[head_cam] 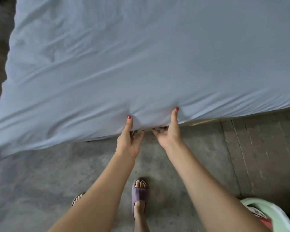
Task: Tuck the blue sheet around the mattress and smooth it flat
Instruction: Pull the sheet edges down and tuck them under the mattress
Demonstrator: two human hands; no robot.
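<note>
Head view is looking straight down my two forearms to the near edge of the bed, and both of my hands are working side by side at that edge. My left hand is gripping the blue sheet with its thumb lying up on top of the fabric and its fingers curling underneath the hem; my right hand is doing the same just beside it, thumb on top, fingers hooking under. Between the two thumbs the cloth is bunching into a small pucker.

The sheet is lying directly ahead of me and spreading away from my hands, covering the mattress, which I am not seeing bare anywhere. The edge I am holding is running across my view, slanting lower toward my left. That way the sheet is drooping loose toward the concrete floor; toward my right it is sitting tighter, with a strip of pale bed base showing under it.

Long creases are running diagonally across the top. I am judging that the tuck has to go inward, under the edge and away from me, and then along to my left. Neither hand is nearer than the other.
</note>
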